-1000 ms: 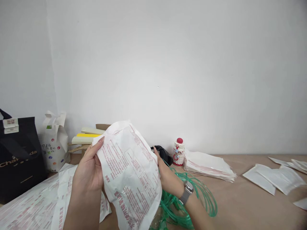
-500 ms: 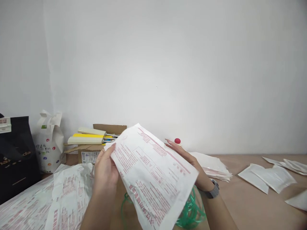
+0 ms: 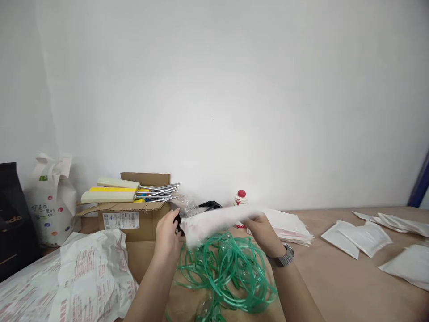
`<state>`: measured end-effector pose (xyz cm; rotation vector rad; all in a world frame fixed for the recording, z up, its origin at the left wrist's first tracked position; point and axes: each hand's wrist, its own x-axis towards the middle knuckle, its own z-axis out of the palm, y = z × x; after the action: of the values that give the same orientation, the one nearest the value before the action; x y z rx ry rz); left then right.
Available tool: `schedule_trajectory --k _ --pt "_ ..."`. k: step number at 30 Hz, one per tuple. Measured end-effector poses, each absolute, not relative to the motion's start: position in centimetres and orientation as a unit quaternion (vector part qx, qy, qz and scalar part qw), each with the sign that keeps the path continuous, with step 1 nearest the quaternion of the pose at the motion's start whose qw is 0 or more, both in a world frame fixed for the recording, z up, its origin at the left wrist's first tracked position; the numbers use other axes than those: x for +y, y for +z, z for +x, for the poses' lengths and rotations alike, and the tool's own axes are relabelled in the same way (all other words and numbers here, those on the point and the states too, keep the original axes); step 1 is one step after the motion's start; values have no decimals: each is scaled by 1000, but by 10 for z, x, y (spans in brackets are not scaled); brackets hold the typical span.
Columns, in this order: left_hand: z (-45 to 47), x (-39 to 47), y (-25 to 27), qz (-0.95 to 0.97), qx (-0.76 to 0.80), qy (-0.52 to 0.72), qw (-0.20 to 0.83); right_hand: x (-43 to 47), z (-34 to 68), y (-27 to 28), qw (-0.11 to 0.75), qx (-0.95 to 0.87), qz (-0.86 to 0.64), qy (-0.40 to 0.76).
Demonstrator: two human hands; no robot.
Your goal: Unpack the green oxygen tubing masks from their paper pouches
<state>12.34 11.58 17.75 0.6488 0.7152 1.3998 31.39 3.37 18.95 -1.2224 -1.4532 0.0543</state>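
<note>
A white paper pouch with faint red print (image 3: 214,223), blurred by motion, hangs level above a heap of green tubing with clear plastic parts (image 3: 231,273). My right hand (image 3: 263,230) is closed on its right end. At the pouch's left end is my left hand (image 3: 168,235), its fingers curved and apart. A black thing (image 3: 179,224) shows between this hand and the pouch; whether they touch is unclear. Stacked behind my right hand are flat white pouches (image 3: 288,226). To the left lies a crumpled pile of red-printed pouches (image 3: 90,273).
Behind my left hand stands a cardboard box (image 3: 144,219) holding tools with cream and yellow handles (image 3: 110,194). A white paper bag (image 3: 53,205) and a black bag (image 3: 15,210) stand far left. Several white packets (image 3: 363,237) lie right. A red-topped figure (image 3: 241,196) is by the wall.
The pouch has tipped from facing me to nearly edge-on, uncovering the green tubing. My left hand has shifted right and down, and the view has turned slightly right.
</note>
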Motion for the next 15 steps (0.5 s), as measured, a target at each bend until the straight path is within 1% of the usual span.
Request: schedule_trajectory --k 1,4,6,9,11,15 --pt "123 115 179 300 313 637 637 36 312 188 612 -595 -520 51" --pt "123 107 186 362 276 657 601 43 310 184 684 -516 -475 199" --pt "125 99 190 438 236 640 586 47 307 181 706 -482 -456 248" --pt "130 91 190 558 186 613 527 53 302 177 710 -469 -457 259" --pt "135 91 186 600 190 604 489 56 298 174 715 -461 -458 256" --pt "137 96 179 633 248 550 485 62 293 168 731 -452 -442 257"
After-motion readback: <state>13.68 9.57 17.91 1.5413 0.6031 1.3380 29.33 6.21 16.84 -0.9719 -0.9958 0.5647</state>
